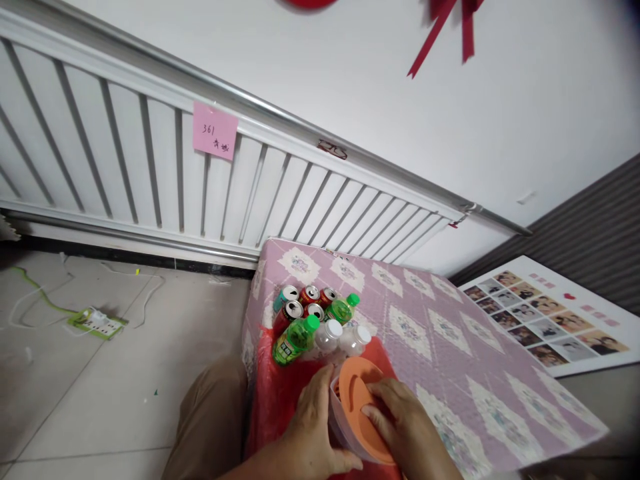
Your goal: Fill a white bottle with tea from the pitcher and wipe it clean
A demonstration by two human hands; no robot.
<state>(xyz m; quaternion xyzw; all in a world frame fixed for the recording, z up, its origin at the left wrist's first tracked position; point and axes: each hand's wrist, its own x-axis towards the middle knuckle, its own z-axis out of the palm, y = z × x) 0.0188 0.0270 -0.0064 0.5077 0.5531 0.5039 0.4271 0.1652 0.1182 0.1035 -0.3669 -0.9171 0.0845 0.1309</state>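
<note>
Two hands [311,425] gripping one orange-lidded tub [361,407], five cans [290,313], apparently opened, four bottles [295,342]

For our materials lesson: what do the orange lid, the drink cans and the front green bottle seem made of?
Orange lid: probably plastic, matte; smooth, even colour.
Drink cans: likely aluminium, shiny; bare silvery tops, printed sides.
Front green bottle: glossy, likely plastic, possibly glass; the green looks see-through.

The container [344,430] is pale and translucent, tilted between the left hand [314,423] and right hand [400,417], toward the near left part of the surface [407,327]. Its orange lid [357,403], with a curved raised ridge, slants over the mouth; something orange-brown shows inside at the left rim. The base is hidden.
</note>
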